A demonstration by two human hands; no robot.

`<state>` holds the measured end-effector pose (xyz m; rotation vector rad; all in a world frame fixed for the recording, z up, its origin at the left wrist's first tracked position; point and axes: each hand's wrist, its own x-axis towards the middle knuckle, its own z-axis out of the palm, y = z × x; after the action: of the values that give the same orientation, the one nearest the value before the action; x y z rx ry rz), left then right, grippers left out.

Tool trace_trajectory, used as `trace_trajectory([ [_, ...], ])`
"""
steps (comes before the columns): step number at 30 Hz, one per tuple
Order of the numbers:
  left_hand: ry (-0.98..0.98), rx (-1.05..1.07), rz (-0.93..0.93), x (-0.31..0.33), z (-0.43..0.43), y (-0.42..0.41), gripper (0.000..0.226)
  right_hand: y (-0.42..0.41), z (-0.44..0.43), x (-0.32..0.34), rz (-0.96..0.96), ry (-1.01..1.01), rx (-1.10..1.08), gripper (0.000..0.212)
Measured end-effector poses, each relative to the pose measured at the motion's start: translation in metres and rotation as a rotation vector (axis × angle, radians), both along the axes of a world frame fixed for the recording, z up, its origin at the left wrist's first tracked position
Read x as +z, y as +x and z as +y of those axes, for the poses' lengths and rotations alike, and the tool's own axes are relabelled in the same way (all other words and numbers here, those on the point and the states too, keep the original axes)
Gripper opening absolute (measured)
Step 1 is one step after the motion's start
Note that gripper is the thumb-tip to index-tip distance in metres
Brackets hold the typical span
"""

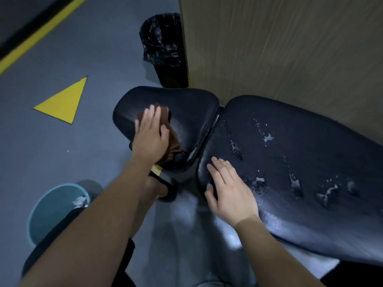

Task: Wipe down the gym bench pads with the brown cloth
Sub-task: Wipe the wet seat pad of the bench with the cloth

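Observation:
A black gym bench has two pads: a small seat pad (186, 112) on the left and a long back pad (300, 162) on the right. My left hand (150, 135) presses the brown cloth (172, 148) flat against the near left part of the seat pad, fingers straight. The cloth shows at my fingertips and beside my palm; the rest is hidden under the hand. My right hand (230, 189) rests flat on the near left end of the back pad, thumb over its edge. White foamy splotches (267, 137) dot the back pad.
A black bin with a black liner (163, 48) stands behind the seat pad against a wooden panel (290, 48). A light blue bucket (53, 210) sits on the grey floor at lower left. A yellow triangle (64, 102) and a yellow stripe mark the floor.

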<state>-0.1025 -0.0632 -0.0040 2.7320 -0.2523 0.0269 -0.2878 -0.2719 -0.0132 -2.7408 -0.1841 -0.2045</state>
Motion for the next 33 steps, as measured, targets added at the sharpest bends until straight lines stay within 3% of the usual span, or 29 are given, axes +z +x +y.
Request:
trace_trajectory([
  [4, 0.010, 0.001, 0.045, 0.004, -0.017, 0.063, 0.056, 0.003, -0.001, -0.002, -0.017, 0.028, -0.018, 0.054],
  [10, 0.114, -0.185, 0.049, 0.004, -0.075, 0.117, 0.060, 0.006, -0.003, -0.005, -0.026, -0.017, 0.006, 0.054],
  [18, 0.117, -0.496, -0.050, 0.006, -0.120, 0.026, 0.059, 0.005, -0.001, 0.003, -0.055, -0.037, -0.012, 0.054],
  [26, 0.124, -0.268, -0.098, 0.002, -0.034, -0.061, 0.058, 0.000, 0.002, 0.003, -0.062, -0.011, -0.017, 0.052],
  [33, 0.050, -0.024, -0.055, 0.000, -0.023, 0.007, 0.060, 0.001, 0.002, -0.002, -0.033, 0.015, -0.027, 0.056],
])
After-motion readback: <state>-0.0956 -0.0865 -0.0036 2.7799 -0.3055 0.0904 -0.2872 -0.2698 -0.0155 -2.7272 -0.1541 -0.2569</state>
